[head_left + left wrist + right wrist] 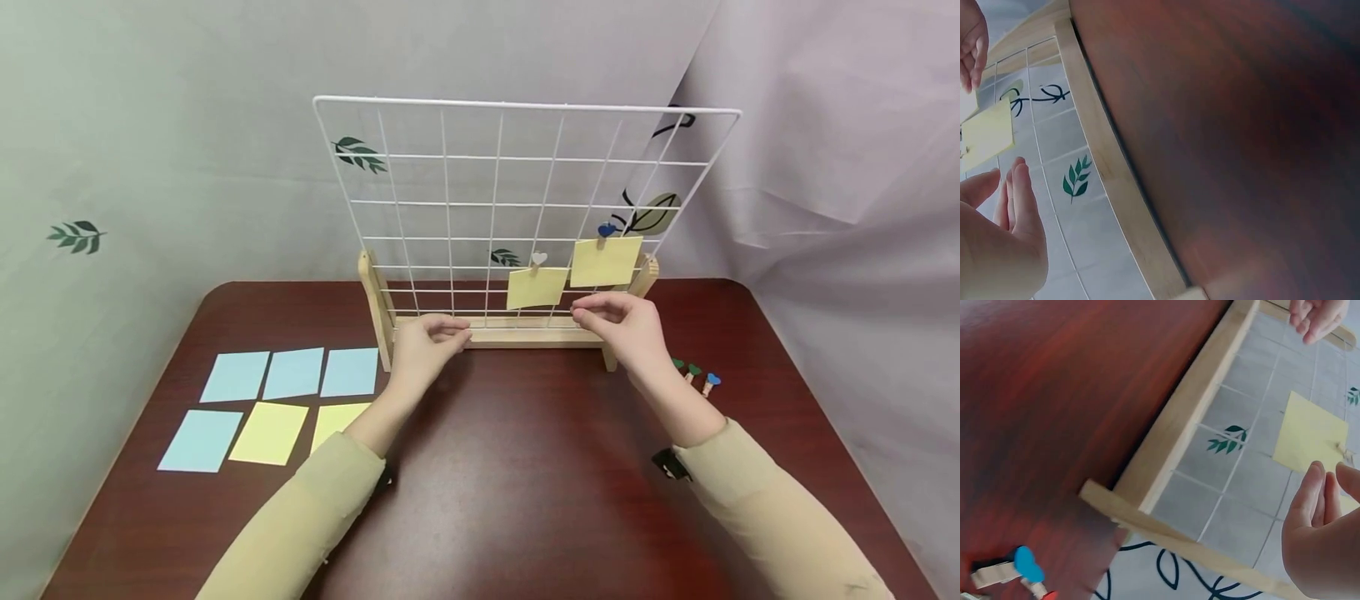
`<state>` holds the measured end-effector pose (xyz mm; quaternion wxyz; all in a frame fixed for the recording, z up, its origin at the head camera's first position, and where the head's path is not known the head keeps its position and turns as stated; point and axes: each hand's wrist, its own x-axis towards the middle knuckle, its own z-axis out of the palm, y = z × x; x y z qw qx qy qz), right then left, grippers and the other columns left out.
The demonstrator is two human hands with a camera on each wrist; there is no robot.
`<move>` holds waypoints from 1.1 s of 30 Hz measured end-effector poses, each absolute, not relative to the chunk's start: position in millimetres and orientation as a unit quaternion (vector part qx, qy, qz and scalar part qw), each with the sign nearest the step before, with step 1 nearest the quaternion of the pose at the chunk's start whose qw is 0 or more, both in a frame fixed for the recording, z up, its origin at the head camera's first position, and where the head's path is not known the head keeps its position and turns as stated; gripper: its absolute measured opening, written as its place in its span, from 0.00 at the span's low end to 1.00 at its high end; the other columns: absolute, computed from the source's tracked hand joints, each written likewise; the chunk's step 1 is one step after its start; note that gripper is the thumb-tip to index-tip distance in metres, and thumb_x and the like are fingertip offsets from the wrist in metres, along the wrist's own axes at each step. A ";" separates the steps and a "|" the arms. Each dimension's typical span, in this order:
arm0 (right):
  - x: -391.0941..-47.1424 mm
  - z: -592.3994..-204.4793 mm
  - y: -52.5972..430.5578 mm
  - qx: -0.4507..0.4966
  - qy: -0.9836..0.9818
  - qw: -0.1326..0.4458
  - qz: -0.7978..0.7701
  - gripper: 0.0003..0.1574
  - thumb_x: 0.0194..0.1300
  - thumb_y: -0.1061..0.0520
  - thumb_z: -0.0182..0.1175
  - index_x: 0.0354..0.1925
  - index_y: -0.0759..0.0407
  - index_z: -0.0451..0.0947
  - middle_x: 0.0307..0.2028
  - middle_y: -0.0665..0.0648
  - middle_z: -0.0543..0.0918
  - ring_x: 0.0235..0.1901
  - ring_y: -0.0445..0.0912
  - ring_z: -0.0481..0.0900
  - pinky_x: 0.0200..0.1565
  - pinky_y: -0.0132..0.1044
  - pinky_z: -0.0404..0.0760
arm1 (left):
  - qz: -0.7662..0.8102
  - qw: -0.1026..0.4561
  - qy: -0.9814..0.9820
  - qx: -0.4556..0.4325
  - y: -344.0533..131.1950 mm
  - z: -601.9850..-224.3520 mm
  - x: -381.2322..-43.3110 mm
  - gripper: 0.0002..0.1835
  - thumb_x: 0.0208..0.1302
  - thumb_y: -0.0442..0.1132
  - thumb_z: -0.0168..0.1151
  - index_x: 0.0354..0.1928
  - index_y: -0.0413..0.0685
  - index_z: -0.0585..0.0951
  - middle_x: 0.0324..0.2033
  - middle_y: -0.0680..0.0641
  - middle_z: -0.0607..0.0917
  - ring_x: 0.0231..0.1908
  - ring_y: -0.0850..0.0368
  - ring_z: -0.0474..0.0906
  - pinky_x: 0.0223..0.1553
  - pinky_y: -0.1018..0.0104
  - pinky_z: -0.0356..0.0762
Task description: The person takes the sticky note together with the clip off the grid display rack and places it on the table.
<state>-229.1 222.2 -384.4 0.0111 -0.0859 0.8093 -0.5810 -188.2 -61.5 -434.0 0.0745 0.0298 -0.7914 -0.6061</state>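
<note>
A white wire grid stands in a wooden base. Two yellow sticky notes hang on its lower right: one note under a clothespin with a white heart, the other under a clothespin with a blue heart. Just below the notes is my right hand, its thumb apart from its fingers in the right wrist view. At the grid's lower left, my left hand has nothing between thumb and extended fingers, as the left wrist view shows.
Left on the table lie several light blue notes and two yellow notes. Right of the stand are several heart clothespins, including a blue one, partly behind my right arm. Patterned cloth hangs behind.
</note>
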 end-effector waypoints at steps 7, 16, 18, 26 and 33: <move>-233.7 -375.4 208.2 -0.087 0.802 0.002 -0.591 0.17 0.70 0.62 0.71 0.51 0.74 0.86 0.32 0.34 0.90 0.36 0.26 0.87 0.44 0.20 0.84 | -0.615 0.092 -0.783 0.028 -45.7 -435.8 -197.0 0.08 0.67 0.31 0.73 0.45 0.33 0.90 0.37 0.34 0.93 0.38 0.41 0.94 0.35 0.80 0.85; -235.9 -368.4 191.3 -0.079 0.767 -0.025 -0.636 0.17 0.69 0.64 0.71 0.51 0.76 0.86 0.31 0.34 0.90 0.34 0.30 0.89 0.43 0.23 0.88 | -0.639 0.133 -0.757 0.028 -26.8 -435.2 -210.4 0.07 0.65 0.27 0.72 0.44 0.32 0.90 0.38 0.32 0.93 0.38 0.40 0.93 0.33 0.79 0.86; -236.2 -368.0 187.6 -0.075 0.757 -0.034 -0.648 0.17 0.68 0.65 0.71 0.51 0.77 0.85 0.31 0.33 0.89 0.34 0.29 0.89 0.43 0.23 0.88 | -0.637 0.140 -0.757 0.026 -23.5 -435.2 -212.5 0.08 0.65 0.27 0.72 0.44 0.32 0.90 0.38 0.33 0.93 0.38 0.40 0.93 0.32 0.81 0.84; -239.0 -366.7 178.8 -0.074 0.743 -0.054 -0.663 0.16 0.69 0.67 0.69 0.51 0.79 0.85 0.28 0.30 0.88 0.33 0.28 0.88 0.41 0.23 0.87 | -0.639 0.156 -0.753 0.028 -14.5 -438.3 -216.1 0.08 0.65 0.28 0.72 0.44 0.31 0.90 0.38 0.34 0.93 0.39 0.40 0.93 0.33 0.82 0.83; -241.7 -366.5 175.8 -0.070 0.744 -0.064 -0.661 0.16 0.69 0.66 0.70 0.51 0.77 0.85 0.29 0.30 0.88 0.34 0.29 0.89 0.42 0.25 0.88 | -0.641 0.173 -0.747 0.028 -8.9 -443.1 -218.7 0.08 0.65 0.29 0.72 0.44 0.32 0.90 0.39 0.34 0.93 0.40 0.39 0.93 0.32 0.83 0.82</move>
